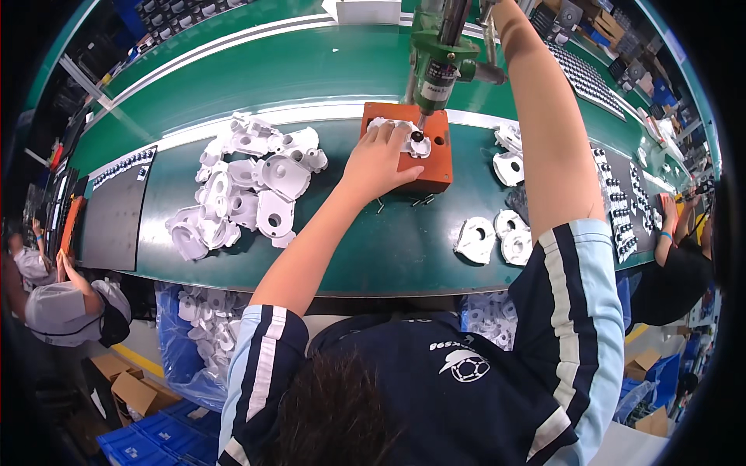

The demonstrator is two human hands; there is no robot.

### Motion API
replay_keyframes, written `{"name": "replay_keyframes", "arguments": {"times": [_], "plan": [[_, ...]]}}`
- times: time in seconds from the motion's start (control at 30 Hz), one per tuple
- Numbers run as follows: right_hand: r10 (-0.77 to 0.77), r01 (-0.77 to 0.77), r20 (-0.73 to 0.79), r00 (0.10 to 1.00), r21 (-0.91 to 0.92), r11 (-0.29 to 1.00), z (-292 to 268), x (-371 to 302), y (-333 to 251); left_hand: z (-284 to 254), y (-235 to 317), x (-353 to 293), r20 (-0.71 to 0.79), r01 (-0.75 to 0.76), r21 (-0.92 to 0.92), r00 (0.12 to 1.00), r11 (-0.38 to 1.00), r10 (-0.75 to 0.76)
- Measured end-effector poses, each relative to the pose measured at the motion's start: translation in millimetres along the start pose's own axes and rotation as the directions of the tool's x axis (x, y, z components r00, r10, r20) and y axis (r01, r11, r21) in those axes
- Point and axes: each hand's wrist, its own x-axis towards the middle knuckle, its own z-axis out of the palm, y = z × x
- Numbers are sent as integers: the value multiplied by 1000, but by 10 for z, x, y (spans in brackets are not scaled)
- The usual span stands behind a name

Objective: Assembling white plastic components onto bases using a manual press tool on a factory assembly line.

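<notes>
A white plastic part lies on an orange block below a green arbor press. The press's tip comes down at a small black round piece on that part. My left hand reaches in from the left, its fingers bent over the white part and holding it against the block. The thumb stretches out to the right along the block's front. My right arm extends up past the press to the top edge, beside the press's handle; the fingers of that hand are out of sight.
A heap of white plastic parts lies left of the block, and several similar parts lie to the right. Black boards with small pieces flank the bench. Bagged bins stand below its front edge. Other people sit at both sides.
</notes>
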Motion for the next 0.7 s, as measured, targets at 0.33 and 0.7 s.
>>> {"name": "replay_keyframes", "arguments": {"times": [0.33, 0.7], "plan": [[-30, 25, -38, 999, -140, 990, -108, 40, 88, 40, 311, 129, 117, 48, 221, 990, 974, -76], [11, -14, -30, 999, -99, 995, -133, -198, -204, 119, 295, 119, 40, 42, 261, 998, 964, -54]]}}
